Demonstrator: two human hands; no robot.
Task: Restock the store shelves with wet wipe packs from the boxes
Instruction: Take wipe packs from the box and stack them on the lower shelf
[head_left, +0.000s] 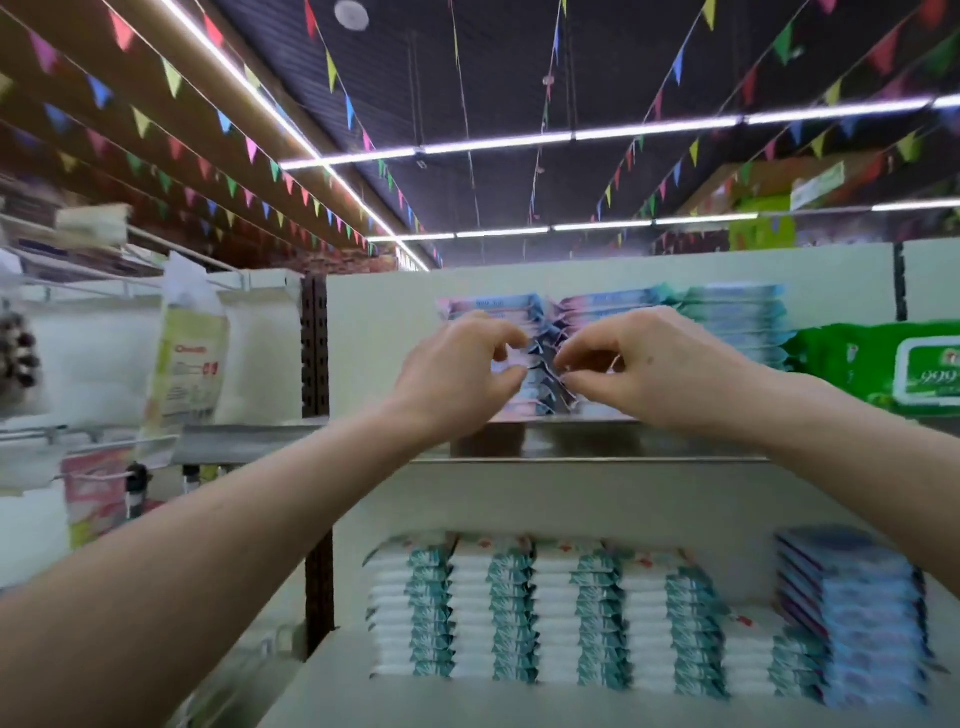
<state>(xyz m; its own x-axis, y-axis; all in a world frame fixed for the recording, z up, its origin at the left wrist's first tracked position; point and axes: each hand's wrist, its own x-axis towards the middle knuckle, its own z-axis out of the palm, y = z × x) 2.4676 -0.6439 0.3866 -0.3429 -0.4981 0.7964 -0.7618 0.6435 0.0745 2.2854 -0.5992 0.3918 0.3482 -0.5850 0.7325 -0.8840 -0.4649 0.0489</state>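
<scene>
Top shelf (571, 441): left hand (457, 369) and right hand (644, 364), fingers and thumbs curled nearly closed, each pinch crimped ends of pink-blue packs (498, 306) stacked in two piles on it, teal stack (737, 312) just right, green pack (883, 364) beyond

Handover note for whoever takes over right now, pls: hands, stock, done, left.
Left hand: fingers curled, pinching pack ends of the left pink-blue stack.
Right hand: same on the right pink-blue stack.
Done: both stacks stand side by side on the top shelf, with the teal stack and green pack to their right. White-teal rows fill the shelf below.
Left: probably square the meeting ends, then let go. No boxes in view.
</scene>
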